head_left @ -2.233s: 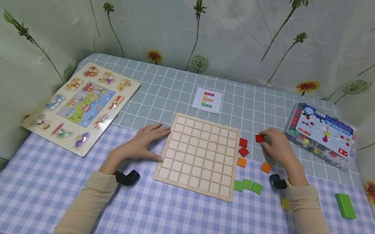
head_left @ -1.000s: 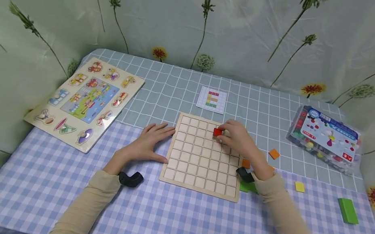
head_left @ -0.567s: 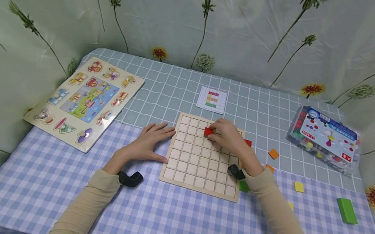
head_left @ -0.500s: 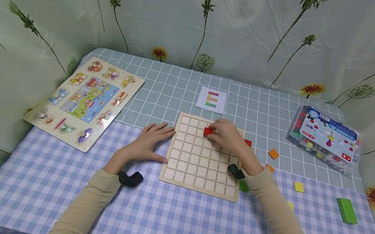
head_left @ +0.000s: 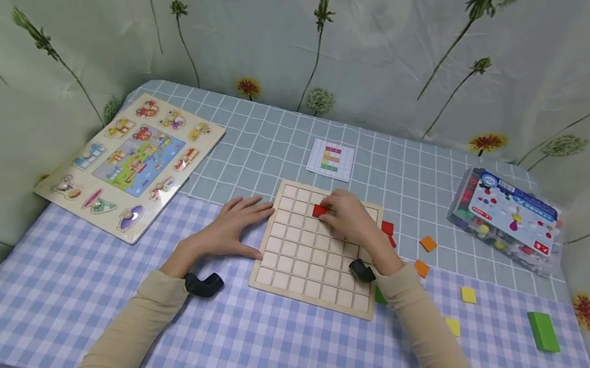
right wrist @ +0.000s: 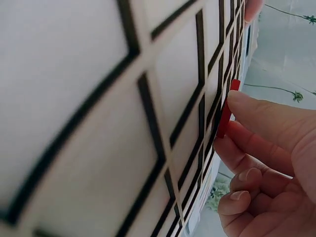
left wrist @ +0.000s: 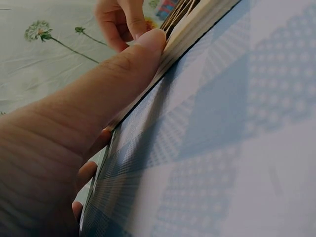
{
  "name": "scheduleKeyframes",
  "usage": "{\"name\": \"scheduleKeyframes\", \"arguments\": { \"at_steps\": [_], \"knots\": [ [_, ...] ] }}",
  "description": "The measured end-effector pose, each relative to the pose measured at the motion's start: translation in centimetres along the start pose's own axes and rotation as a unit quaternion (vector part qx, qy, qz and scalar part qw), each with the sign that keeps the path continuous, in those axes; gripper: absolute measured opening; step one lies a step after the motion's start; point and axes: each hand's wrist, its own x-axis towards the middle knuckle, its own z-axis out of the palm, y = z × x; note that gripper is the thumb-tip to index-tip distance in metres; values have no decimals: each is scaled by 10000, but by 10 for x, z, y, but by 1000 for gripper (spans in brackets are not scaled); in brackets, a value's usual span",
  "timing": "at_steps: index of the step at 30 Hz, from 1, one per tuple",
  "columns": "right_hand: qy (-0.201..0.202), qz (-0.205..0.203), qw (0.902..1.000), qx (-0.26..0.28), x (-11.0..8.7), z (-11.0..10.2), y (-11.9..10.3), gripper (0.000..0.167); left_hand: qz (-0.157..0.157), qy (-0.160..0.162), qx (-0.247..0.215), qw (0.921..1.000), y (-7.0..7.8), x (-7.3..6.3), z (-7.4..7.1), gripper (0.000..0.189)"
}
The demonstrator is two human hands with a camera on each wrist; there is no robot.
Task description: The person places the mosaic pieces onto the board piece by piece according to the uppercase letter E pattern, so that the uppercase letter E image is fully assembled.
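Note:
A wooden grid board [head_left: 300, 268] with square cells lies in front of the person. The right hand [head_left: 348, 216] pinches a small red square tile [head_left: 319, 211] between thumb and fingers over the board's upper rows. In the right wrist view the red tile [right wrist: 227, 111] stands tilted on edge, close against the grid, with the other fingers curled beneath. The left hand [head_left: 235, 226] lies with spread fingers along the board's left edge. Its thumb [left wrist: 118, 79] touches the board's side in the left wrist view.
Right of the board lie loose red [head_left: 387, 227], orange [head_left: 428, 243], yellow [head_left: 468, 294] and partly hidden green [head_left: 380, 296] tiles. A pattern card [head_left: 329, 167] lies behind it. A picture puzzle [head_left: 164, 202], a plastic box of parts [head_left: 514, 209] and a green block [head_left: 544, 331] stand at the sides.
The right hand has carried the red tile from the right of the board to its upper rows, then slightly farther left. The left hand has stayed at the board's left edge.

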Motion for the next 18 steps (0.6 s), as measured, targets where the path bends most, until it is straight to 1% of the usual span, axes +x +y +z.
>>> {"name": "scheduleKeyframes", "arguments": {
  "at_steps": [2,10,18],
  "knots": [
    [3,-27,10000,-39,1,2,-1,23,4,10,-11,10000,0,-1,0,95],
    [-42,119,9999,-79,5,7,-4,26,26,41,1,10000,0,-1,0,95],
    [-2,25,9995,-317,8,9,-6,25,-42,8,-42,10000,0,0,0,95]
  ]
}}
